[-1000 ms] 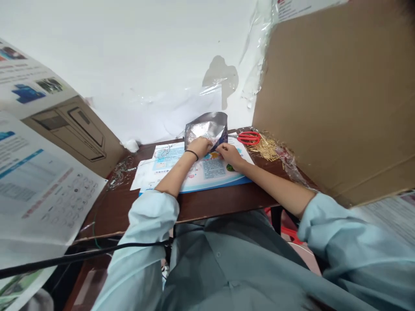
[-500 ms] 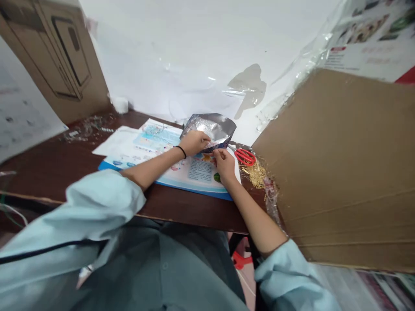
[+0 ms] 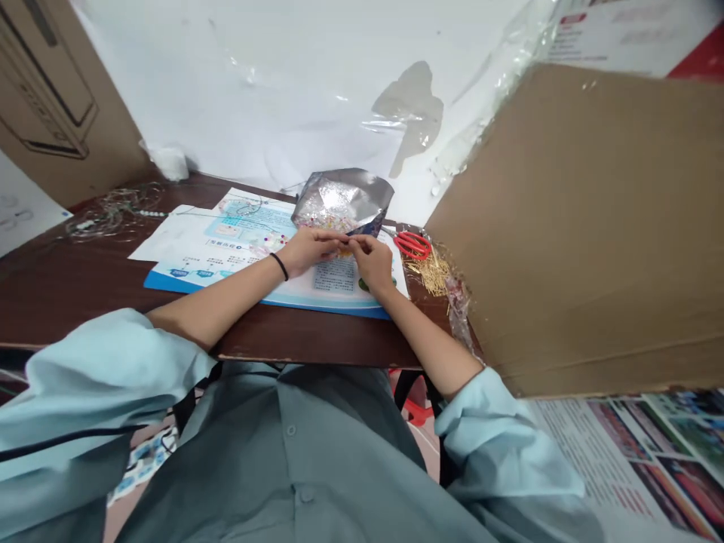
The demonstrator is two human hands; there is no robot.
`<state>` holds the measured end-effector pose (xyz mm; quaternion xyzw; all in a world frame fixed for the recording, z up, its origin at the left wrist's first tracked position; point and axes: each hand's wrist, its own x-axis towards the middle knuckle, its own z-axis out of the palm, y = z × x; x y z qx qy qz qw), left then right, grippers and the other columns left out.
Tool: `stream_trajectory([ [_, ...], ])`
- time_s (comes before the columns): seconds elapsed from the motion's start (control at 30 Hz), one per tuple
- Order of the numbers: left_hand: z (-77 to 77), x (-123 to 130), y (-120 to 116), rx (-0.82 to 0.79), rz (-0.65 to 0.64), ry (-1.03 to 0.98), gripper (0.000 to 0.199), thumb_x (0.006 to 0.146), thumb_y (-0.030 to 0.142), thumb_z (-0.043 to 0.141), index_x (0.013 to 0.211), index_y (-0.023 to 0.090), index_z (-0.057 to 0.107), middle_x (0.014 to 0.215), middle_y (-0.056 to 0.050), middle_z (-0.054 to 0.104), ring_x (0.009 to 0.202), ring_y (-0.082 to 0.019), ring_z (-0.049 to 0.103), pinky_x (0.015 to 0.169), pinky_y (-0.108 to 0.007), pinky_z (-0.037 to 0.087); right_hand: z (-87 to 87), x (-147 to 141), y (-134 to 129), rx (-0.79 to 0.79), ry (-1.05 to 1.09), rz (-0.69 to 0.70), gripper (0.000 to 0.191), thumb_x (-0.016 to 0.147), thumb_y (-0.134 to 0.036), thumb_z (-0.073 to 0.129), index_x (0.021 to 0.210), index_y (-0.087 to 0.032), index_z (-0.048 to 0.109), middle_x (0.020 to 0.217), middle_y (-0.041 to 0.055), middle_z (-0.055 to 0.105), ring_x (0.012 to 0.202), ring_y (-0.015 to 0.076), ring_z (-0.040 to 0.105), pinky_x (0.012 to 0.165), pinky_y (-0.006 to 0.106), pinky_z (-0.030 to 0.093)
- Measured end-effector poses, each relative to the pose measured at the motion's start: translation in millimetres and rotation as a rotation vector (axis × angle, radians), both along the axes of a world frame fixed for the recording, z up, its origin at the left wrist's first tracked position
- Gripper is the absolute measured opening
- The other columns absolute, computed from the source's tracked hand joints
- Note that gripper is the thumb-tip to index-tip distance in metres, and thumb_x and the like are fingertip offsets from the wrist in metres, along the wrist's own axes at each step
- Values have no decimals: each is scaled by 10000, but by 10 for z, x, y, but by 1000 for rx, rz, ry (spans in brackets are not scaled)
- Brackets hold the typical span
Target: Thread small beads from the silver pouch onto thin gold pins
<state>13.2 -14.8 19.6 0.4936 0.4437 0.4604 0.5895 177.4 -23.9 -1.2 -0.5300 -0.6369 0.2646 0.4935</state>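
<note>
In the head view, the foil bag (image 3: 345, 197) stands open at the back of the papers (image 3: 192, 260), many small beads (image 3: 325, 223) in its mouth, and a few loose beads (image 3: 275, 240) lie beside the left hand (image 3: 308, 250). That hand and the right hand (image 3: 373, 262) meet just before the bag, fingertips pinched narrow; whether they grip anything I cannot tell. The bag's opening looks done, while the bead handling seems unfinished, with plenty left inside.

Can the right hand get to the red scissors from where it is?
Probably yes. The red scissors lie close by, to the right of the right hand, and nothing seems to stand between them.
</note>
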Motion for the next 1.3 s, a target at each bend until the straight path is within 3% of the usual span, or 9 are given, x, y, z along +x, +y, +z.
stream_trajectory([
  [0.27, -20, 28, 21, 6, -19, -50, 168, 834, 44, 742, 957, 157, 757, 767, -33, 722, 839, -156, 722, 729, -238, 574, 119, 21, -54, 2, 85, -37, 53, 897, -219, 707, 880, -248, 665, 804, -13, 706, 861, 172, 669, 904, 330, 536],
  [0.53, -23, 18, 35, -3, -49, -51, 137, 876, 49, 747, 865, 154, 660, 800, -31, 728, 769, -110, 688, 756, -226, 564, 157, 1, -108, 67, 26, -16, 138, 904, -182, 677, 777, -230, 655, 774, -10, 680, 773, 153, 610, 872, 322, 508],
  [0.7, -22, 9, 35, 4, -67, -36, 114, 936, 108, 729, 853, 153, 665, 768, -18, 708, 714, -89, 657, 748, -215, 554, 132, -19, -101, 78, -5, -5, 118, 901, -206, 665, 788, -239, 663, 790, -5, 696, 807, 169, 612, 876, 330, 512],
  [0.83, -55, -1, 62, 14, -84, -20, 119, 901, 152, 799, 883, 151, 681, 779, -21, 716, 757, -104, 687, 782, -234, 568, 118, -23, -84, 83, -8, -18, 129, 883, -187, 673, 764, -235, 657, 775, -6, 684, 798, 171, 604, 861, 326, 500],
  [1.0, -60, -2, 68, -20, -82, -69, 142, 854, 84, 810, 869, 144, 682, 799, -20, 734, 783, -103, 710, 830, -249, 593, 121, -31, -98, 103, -35, -38, 163, 865, -152, 676, 725, -225, 636, 734, -13, 646, 749, 160, 576, 825, 318, 470],
  [1.3, -12, -4, 45, -80, -63, -116, 142, 840, 38, 796, 906, 134, 715, 798, -27, 742, 726, -93, 705, 750, -215, 600, 110, -56, -135, 120, -63, -33, 237, 859, -201, 684, 675, -242, 541, 658, -34, 562, 684, 150, 500, 771, 316, 444],
])
